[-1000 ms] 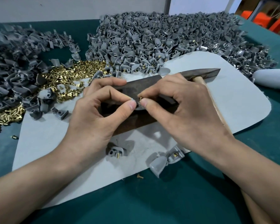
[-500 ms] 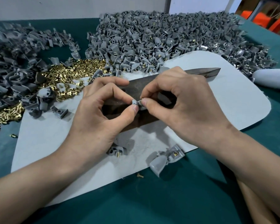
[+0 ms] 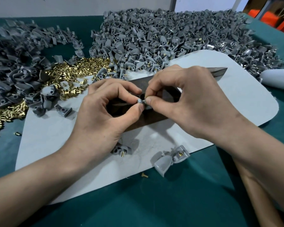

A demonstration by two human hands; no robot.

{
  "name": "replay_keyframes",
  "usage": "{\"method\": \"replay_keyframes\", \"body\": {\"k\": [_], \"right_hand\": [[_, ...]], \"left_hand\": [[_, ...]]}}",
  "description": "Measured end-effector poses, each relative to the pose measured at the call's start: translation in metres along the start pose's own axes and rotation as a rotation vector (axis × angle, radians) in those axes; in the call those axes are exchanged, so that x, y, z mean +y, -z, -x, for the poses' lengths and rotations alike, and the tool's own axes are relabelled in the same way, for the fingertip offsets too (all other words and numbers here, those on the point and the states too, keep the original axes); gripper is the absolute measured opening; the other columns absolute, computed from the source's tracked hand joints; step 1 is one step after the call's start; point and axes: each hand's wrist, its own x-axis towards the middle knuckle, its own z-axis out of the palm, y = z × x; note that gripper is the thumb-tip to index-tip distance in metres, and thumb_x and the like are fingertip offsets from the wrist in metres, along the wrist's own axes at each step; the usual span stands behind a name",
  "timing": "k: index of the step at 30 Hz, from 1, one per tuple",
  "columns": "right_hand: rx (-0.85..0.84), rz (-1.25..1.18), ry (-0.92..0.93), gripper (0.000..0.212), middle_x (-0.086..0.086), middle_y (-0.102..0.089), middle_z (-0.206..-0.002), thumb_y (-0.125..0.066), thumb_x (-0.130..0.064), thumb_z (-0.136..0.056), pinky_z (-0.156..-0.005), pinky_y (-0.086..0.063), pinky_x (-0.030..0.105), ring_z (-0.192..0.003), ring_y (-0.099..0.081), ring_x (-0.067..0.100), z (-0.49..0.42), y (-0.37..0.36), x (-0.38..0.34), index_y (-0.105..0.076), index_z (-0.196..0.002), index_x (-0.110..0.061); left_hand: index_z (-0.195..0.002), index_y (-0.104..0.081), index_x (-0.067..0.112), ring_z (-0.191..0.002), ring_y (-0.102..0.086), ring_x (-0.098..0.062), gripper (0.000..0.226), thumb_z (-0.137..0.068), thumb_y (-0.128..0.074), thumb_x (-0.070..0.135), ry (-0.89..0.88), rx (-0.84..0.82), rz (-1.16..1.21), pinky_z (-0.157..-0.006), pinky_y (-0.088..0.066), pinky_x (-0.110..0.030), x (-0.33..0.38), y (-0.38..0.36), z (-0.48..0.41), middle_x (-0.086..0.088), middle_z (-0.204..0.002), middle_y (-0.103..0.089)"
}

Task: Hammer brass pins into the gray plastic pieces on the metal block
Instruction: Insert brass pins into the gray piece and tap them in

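A dark metal block (image 3: 154, 119) lies across a pale grey mat (image 3: 228, 102). Over its middle, my left hand (image 3: 105, 115) pinches a small gray plastic piece (image 3: 141, 101) between thumb and forefinger. My right hand (image 3: 192, 102) meets it from the right, thumb and forefinger pinching at the same piece; any brass pin there is hidden by the fingertips. A wooden handle (image 3: 256, 190) runs under my right forearm. Two gray pieces with brass pins (image 3: 121, 149) (image 3: 170, 159) lie near the mat's front edge.
A big heap of gray pieces (image 3: 170, 35) fills the back of the green table, with another heap (image 3: 15, 63) at left. Loose brass pins (image 3: 75, 74) lie between them. A white rounded object (image 3: 279, 77) sits at right. One pin (image 3: 144, 174) lies on the cloth.
The brass pin seen between my fingertips a second ago is now hidden, and the wooden handle visible beyond my right hand then is now covered. Both hands stay over the block.
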Motion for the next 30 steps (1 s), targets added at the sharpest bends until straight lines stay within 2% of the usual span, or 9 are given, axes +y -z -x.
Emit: {"method": "replay_keyframes", "body": {"k": [6, 11, 14, 16, 18, 21, 24, 26, 30], "right_hand": [[0.042, -0.100, -0.034, 0.020, -0.011, -0.064, -0.068, -0.072, -0.012, -0.079, -0.062, -0.038, 0.010, -0.064, -0.054, 0.000, 0.002, -0.002, 0.003, -0.065, -0.067, -0.026], [0.070, -0.148, -0.043, 0.017, -0.006, -0.070, -0.073, -0.073, -0.012, -0.078, -0.070, -0.047, 0.014, -0.077, -0.065, 0.004, 0.004, -0.002, 0.004, -0.068, -0.069, -0.025], [0.061, -0.174, -0.052, 0.016, -0.007, -0.070, -0.074, -0.073, -0.013, -0.079, -0.068, -0.047, 0.012, -0.077, -0.065, 0.003, 0.005, -0.003, 0.006, -0.068, -0.070, -0.025], [0.041, -0.206, -0.057, 0.014, -0.008, -0.070, -0.074, -0.074, -0.014, -0.080, -0.067, -0.044, 0.011, -0.073, -0.064, 0.002, 0.004, -0.004, 0.009, -0.069, -0.073, -0.025], [0.029, -0.256, -0.063, 0.009, -0.007, -0.070, -0.073, -0.073, -0.015, -0.081, -0.067, -0.045, 0.014, -0.071, -0.064, 0.004, 0.004, -0.004, 0.012, -0.071, -0.075, -0.022], [0.014, -0.356, -0.078, 0.009, -0.004, -0.072, -0.075, -0.069, -0.015, -0.085, -0.068, -0.050, 0.022, -0.072, -0.065, 0.008, 0.004, -0.002, 0.016, -0.073, -0.078, -0.020], [-0.072, -0.416, -0.054, 0.004, -0.009, -0.067, -0.071, -0.070, -0.015, -0.083, -0.064, -0.043, 0.010, -0.066, -0.058, -0.001, 0.007, 0.000, 0.018, -0.071, -0.085, -0.018], [-0.088, -0.391, -0.040, 0.009, -0.011, -0.063, -0.068, -0.074, -0.014, -0.080, -0.064, -0.041, 0.008, -0.065, -0.057, -0.002, 0.009, 0.000, 0.019, -0.070, -0.087, -0.018], [-0.039, -0.367, -0.046, 0.012, -0.011, -0.063, -0.068, -0.075, -0.017, -0.078, -0.064, -0.041, 0.007, -0.065, -0.058, -0.001, 0.010, -0.004, 0.019, -0.069, -0.087, -0.019]], "left_hand": [[-0.077, -0.064, 0.022, -0.109, -0.056, -0.014, 0.019, -0.074, -0.067, 0.040, 0.016, -0.002, 0.018, -0.101, -0.039, -0.054, 0.000, 0.000, 0.000, 0.020, -0.097, -0.066], [-0.076, -0.064, 0.023, -0.105, -0.057, -0.006, 0.017, -0.075, -0.067, 0.040, 0.016, -0.001, 0.017, -0.101, -0.039, -0.055, 0.001, 0.000, 0.000, 0.020, -0.095, -0.067], [-0.077, -0.065, 0.025, -0.109, -0.056, -0.013, 0.015, -0.075, -0.068, 0.040, 0.029, 0.001, 0.022, -0.101, -0.040, -0.052, 0.001, 0.001, 0.001, 0.019, -0.095, -0.067], [-0.078, -0.067, 0.026, -0.111, -0.055, -0.017, 0.016, -0.074, -0.071, 0.040, 0.046, 0.008, 0.028, -0.101, -0.041, -0.047, 0.001, 0.001, 0.001, 0.019, -0.095, -0.068], [-0.078, -0.068, 0.027, -0.112, -0.056, -0.015, 0.016, -0.074, -0.077, 0.040, 0.068, 0.025, 0.037, -0.101, -0.042, -0.038, 0.002, 0.001, 0.001, 0.019, -0.095, -0.069], [-0.076, -0.068, 0.032, -0.114, -0.056, -0.011, 0.014, -0.075, -0.069, 0.046, 0.104, 0.038, 0.070, -0.100, -0.041, -0.027, 0.003, 0.002, -0.001, 0.021, -0.095, -0.070], [-0.074, -0.067, 0.034, -0.113, -0.057, -0.013, 0.010, -0.075, -0.066, 0.044, 0.120, 0.031, 0.109, -0.101, -0.042, -0.034, 0.001, 0.002, -0.002, 0.018, -0.098, -0.070], [-0.073, -0.067, 0.034, -0.111, -0.058, -0.014, 0.009, -0.076, -0.066, 0.042, 0.119, 0.027, 0.120, -0.100, -0.043, -0.039, 0.000, 0.002, -0.002, 0.016, -0.100, -0.069], [-0.070, -0.066, 0.034, -0.108, -0.059, -0.011, 0.012, -0.076, -0.065, 0.043, 0.142, 0.037, 0.134, -0.097, -0.042, -0.032, 0.000, 0.002, -0.003, 0.017, -0.099, -0.069]]}}
